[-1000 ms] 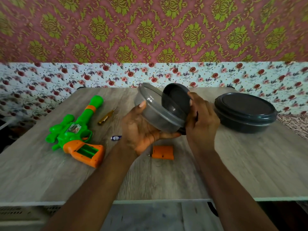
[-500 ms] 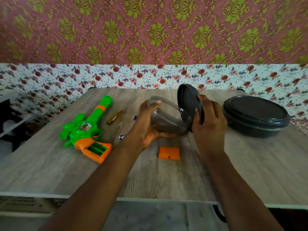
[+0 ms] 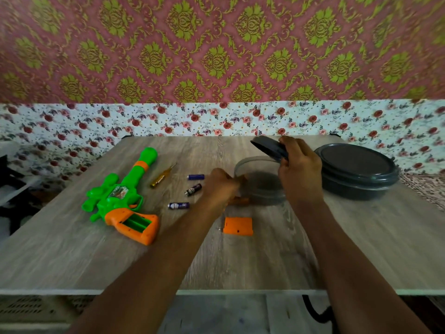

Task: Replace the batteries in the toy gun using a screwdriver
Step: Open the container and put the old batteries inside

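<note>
The left hand (image 3: 221,186) is blurred against the near rim of the clear round plastic tub (image 3: 262,189), so I cannot tell whether its fingers grip the rim or only touch it, and an orange smudge (image 3: 241,201) just under it is too smeared to name. The right hand (image 3: 299,173) covers the near end of the dark grey round plastic lid (image 3: 267,147) it pinches and hides the tub's right side. The print on the three small purple batteries (image 3: 178,205) is too small to read, the speck (image 3: 219,229) beside the flat orange plastic cover (image 3: 238,225) too tiny to identify, and both forearms run off the bottom edge.
</note>
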Demonstrator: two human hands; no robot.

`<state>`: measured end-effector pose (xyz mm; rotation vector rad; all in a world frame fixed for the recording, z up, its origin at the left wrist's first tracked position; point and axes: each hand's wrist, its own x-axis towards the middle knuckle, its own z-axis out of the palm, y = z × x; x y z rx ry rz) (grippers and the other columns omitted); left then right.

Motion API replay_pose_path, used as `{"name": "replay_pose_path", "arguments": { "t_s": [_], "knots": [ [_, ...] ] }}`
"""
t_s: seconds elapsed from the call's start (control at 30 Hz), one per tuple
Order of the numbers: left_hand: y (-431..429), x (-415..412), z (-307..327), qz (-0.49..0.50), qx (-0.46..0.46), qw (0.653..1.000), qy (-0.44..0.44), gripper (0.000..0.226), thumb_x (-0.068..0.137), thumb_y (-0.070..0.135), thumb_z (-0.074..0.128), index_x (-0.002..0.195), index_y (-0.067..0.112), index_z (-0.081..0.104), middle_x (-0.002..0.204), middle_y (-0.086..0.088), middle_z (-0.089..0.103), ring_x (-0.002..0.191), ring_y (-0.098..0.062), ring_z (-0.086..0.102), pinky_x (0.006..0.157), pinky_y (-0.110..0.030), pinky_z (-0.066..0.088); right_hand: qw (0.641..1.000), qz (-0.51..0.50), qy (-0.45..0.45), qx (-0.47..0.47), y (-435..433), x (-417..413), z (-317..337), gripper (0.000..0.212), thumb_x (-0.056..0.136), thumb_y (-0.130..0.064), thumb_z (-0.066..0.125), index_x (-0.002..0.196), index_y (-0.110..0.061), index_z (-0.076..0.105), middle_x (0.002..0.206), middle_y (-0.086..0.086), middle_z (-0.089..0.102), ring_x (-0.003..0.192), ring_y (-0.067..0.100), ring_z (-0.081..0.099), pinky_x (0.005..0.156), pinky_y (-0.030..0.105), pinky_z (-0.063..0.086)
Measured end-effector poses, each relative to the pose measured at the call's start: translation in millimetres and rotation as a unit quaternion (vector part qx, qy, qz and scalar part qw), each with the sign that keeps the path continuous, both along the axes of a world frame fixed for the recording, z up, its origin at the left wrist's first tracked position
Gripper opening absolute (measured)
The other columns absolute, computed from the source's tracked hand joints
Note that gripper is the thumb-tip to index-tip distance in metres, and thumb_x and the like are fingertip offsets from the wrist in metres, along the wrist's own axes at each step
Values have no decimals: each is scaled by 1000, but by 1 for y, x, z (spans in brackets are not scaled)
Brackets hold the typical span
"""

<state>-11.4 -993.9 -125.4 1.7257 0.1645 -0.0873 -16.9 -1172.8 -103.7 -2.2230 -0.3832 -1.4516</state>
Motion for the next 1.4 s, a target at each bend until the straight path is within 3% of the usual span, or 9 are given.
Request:
{"name": "replay_pose_path", "arguments": {
  "t_s": [0.17,0.27,0.37,0.53,0.7,0.9,1.2,1.3,1.4],
  "knots": [
    [-3,-5,14,22,40,999,-21,47,88,36,80,107,-3,62,98,-19,70,73,-27,78,55,-28,61,996,37,-8,-78,19,20,25,43,76,20,66,117,6,66,104,29,68,81,47,69,66,49,60],
    [9,-10,14,49,160,982,-86,16,95,25,74,93,11,67,80,-6,70,65,-18,75,53,-21,55,987,66,20,-144,41,43,35,41,74,21,67,113,7,66,102,29,66,81,47,68,62,53,61],
    [41,-7,18,84,295,937,-166,4,93,20,71,94,16,73,88,-1,71,78,-14,69,60,-22,53,967,88,70,-229,70,66,38,37,73,20,68,108,7,66,94,26,64,74,44,65,56,47,58],
    [89,3,32,41,367,918,-147,27,96,22,69,121,12,67,121,-7,67,100,-19,65,83,-30,52,922,109,171,-331,107,98,37,25,92,2,64,116,5,61,106,28,58,93,45,62,67,44,43],
    [109,26,27,-86,419,902,-52,66,97,42,68,154,19,43,153,-10,49,137,-29,51,106,-35,44,869,118,314,-364,126,129,22,40,84,1,70,121,-12,62,116,16,56,101,35,60,78,42,51],
    [109,38,18,-112,443,881,-120,39,95,25,71,131,10,67,125,-16,69,109,-30,65,87,-35,49,847,136,373,-353,136,143,10,31,81,-30,81,106,-18,67,103,6,68,92,24,63,83,41,55],
    [114,35,4,-108,452,868,-176,26,96,30,68,114,15,78,110,-11,74,96,-25,68,85,-37,56,827,165,427,-327,137,136,9,33,75,-28,84,104,-19,73,101,4,72,91,20,67,84,42,58],
    [115,31,6,-119,452,868,-169,24,95,31,69,112,17,79,105,-9,76,94,-24,70,86,-38,57,838,159,426,-300,131,126,13,18,80,-26,76,93,-14,74,93,8,72,86,27,68,77,45,58],
    [116,26,7,-130,471,856,-170,30,94,34,68,121,22,76,117,-8,72,101,-24,68,88,-36,55,871,149,389,-260,118,107,22,35,83,-30,76,112,-11,73,109,14,69,99,31,65,83,45,56]
  ]
}}
